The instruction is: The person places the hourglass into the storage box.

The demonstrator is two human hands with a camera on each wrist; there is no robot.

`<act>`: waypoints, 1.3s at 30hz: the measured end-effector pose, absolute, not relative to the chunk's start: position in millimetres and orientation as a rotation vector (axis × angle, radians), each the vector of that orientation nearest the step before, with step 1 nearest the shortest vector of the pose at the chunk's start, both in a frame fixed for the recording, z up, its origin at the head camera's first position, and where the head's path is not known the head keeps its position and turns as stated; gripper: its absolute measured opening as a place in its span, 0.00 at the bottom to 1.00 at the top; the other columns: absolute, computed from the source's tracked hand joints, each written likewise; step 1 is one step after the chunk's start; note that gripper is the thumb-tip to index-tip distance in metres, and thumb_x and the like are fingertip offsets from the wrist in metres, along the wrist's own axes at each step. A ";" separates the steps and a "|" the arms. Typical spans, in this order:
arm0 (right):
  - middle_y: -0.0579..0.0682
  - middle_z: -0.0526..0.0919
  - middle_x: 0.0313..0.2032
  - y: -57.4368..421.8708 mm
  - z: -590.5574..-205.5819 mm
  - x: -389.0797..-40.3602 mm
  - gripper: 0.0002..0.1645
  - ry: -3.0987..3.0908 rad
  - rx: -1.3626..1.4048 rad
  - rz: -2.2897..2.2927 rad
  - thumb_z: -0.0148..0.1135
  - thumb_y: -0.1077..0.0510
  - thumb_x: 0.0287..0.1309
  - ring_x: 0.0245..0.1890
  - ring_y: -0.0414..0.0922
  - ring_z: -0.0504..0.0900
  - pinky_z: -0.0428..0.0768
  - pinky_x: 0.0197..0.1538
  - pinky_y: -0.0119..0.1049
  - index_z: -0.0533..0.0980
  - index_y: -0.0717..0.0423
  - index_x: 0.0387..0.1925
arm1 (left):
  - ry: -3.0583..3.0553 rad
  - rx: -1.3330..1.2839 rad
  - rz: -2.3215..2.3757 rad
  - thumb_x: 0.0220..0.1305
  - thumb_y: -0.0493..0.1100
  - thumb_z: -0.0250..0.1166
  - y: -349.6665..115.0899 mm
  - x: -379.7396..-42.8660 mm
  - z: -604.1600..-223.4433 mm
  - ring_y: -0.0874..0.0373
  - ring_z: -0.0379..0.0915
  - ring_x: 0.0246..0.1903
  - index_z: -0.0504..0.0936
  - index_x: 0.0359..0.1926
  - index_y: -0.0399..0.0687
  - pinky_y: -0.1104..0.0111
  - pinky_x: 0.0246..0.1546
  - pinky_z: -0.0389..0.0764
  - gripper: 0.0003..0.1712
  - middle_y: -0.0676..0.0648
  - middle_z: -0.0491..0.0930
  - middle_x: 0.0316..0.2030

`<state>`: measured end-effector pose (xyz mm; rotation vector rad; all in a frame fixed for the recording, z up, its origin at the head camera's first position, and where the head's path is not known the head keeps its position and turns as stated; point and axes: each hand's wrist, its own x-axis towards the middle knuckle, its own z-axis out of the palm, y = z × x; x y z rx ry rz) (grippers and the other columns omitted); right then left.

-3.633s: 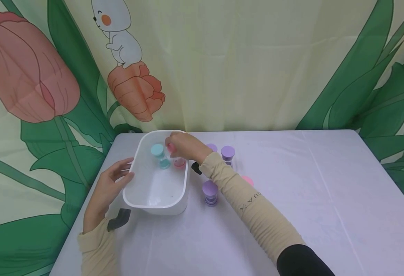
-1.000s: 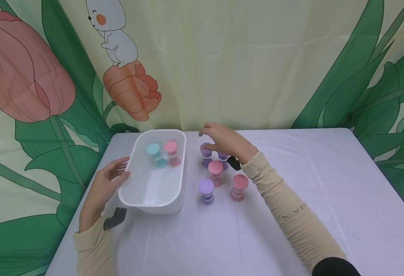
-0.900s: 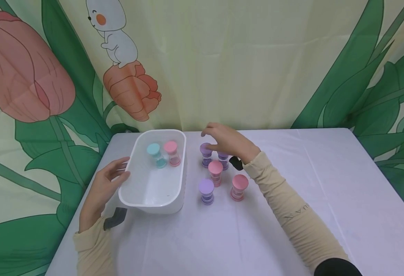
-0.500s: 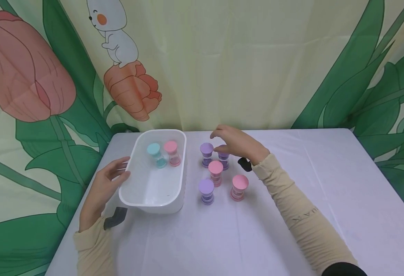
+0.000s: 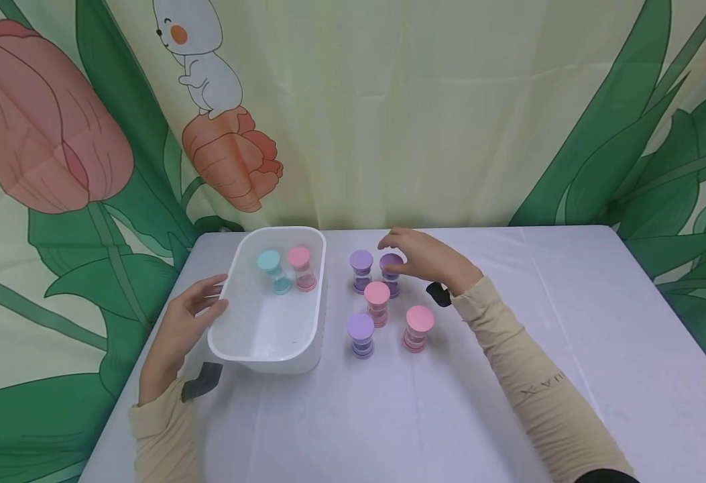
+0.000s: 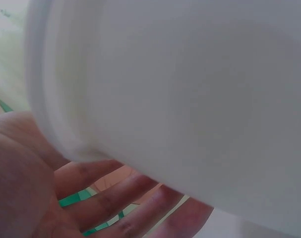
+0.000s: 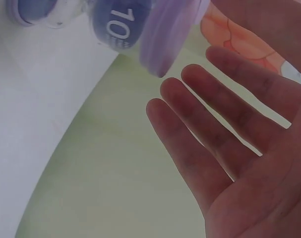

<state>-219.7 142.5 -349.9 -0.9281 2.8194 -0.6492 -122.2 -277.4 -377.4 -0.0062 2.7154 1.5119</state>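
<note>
My right hand [image 5: 430,258] has its thumb and fingers spread around the top of a purple sand timer [image 5: 391,259] on the table. In the right wrist view, that timer's lid [image 7: 162,39] lies just off the fingertips, and a "10" shows on its body. My left hand [image 5: 179,332] rests its loosely bent fingers against the left side of a white plastic bin [image 5: 306,362]. Inside the bin stand a teal sand timer [image 5: 269,261] and a pink sand timer [image 5: 299,257]. The bin's white wall [image 6: 190,99] fills most of the left wrist view.
Beside the held-over timer is another purple timer [image 5: 361,261]. Nearer the front stand two pink timers, one central [image 5: 377,293] and one right [image 5: 420,319], plus a purple timer [image 5: 361,327]. A white cloth [image 5: 509,302] covers the table; a printed curtain [image 5: 419,121] hangs behind.
The pink timer went from my right hand into the bin. That hand then passed over the left-back purple timer and moved right and down to the neighbouring one. My left hand stayed at the bin.
</note>
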 end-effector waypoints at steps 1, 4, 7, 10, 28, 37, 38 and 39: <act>0.55 0.79 0.54 143.5 -351.5 -220.0 0.26 2.821 -0.929 -0.648 0.70 0.54 0.60 0.56 0.51 0.78 0.75 0.61 0.46 0.78 0.62 0.56 | 2.718 -0.004 1.509 0.70 0.54 0.61 -277.7 -122.3 -377.5 0.42 0.70 0.61 0.64 0.73 0.51 0.44 0.56 0.77 0.35 0.39 0.71 0.66; 0.55 0.80 0.54 146.0 -355.9 -220.3 0.26 2.824 -0.927 -0.656 0.70 0.54 0.59 0.56 0.52 0.78 0.76 0.61 0.46 0.78 0.63 0.56 | 2.725 0.001 1.498 0.70 0.53 0.61 -278.5 -122.8 -377.9 0.45 0.71 0.60 0.65 0.73 0.51 0.45 0.56 0.77 0.34 0.39 0.72 0.65; 0.55 0.80 0.53 147.6 -359.7 -220.5 0.27 2.820 -0.941 -0.675 0.70 0.54 0.59 0.54 0.51 0.79 0.77 0.60 0.46 0.78 0.63 0.56 | 2.725 0.002 1.497 0.70 0.53 0.61 -279.0 -123.1 -378.0 0.46 0.71 0.59 0.65 0.73 0.51 0.45 0.56 0.76 0.34 0.39 0.72 0.65; 0.54 0.81 0.52 148.3 -364.2 -221.4 0.28 2.814 -0.954 -0.692 0.71 0.53 0.58 0.52 0.49 0.80 0.77 0.59 0.44 0.77 0.63 0.57 | 2.717 -0.005 1.508 0.70 0.53 0.61 -279.0 -123.0 -377.8 0.44 0.70 0.60 0.65 0.73 0.51 0.42 0.57 0.75 0.35 0.39 0.72 0.66; 0.53 0.82 0.47 149.3 -370.4 -222.4 0.24 2.763 -1.011 -0.818 0.72 0.57 0.57 0.44 0.47 0.80 0.81 0.51 0.44 0.78 0.63 0.52 | 2.732 -0.007 1.503 0.69 0.55 0.61 -276.6 -123.1 -377.0 0.47 0.71 0.60 0.65 0.73 0.52 0.48 0.56 0.77 0.35 0.42 0.71 0.66; 0.51 0.83 0.46 149.0 -362.7 -223.8 0.22 2.782 -1.033 -0.796 0.72 0.57 0.56 0.43 0.45 0.80 0.81 0.50 0.41 0.79 0.60 0.51 | 2.712 -0.014 1.511 0.69 0.55 0.61 -276.5 -123.1 -376.9 0.44 0.70 0.61 0.64 0.73 0.52 0.45 0.58 0.75 0.36 0.41 0.71 0.66; 0.51 0.83 0.46 148.6 -361.5 -224.2 0.22 2.785 -1.032 -0.800 0.72 0.57 0.56 0.43 0.45 0.80 0.81 0.51 0.42 0.79 0.61 0.51 | 2.710 -0.016 1.513 0.69 0.55 0.61 -276.6 -123.1 -376.8 0.44 0.70 0.62 0.64 0.73 0.52 0.44 0.58 0.75 0.36 0.41 0.71 0.66; 0.51 0.83 0.46 148.3 -360.1 -224.4 0.22 2.787 -1.029 -0.801 0.72 0.57 0.56 0.44 0.45 0.80 0.81 0.51 0.42 0.79 0.61 0.51 | 2.708 -0.019 1.515 0.69 0.55 0.61 -276.7 -123.1 -376.6 0.43 0.69 0.62 0.64 0.73 0.52 0.44 0.58 0.75 0.36 0.41 0.71 0.67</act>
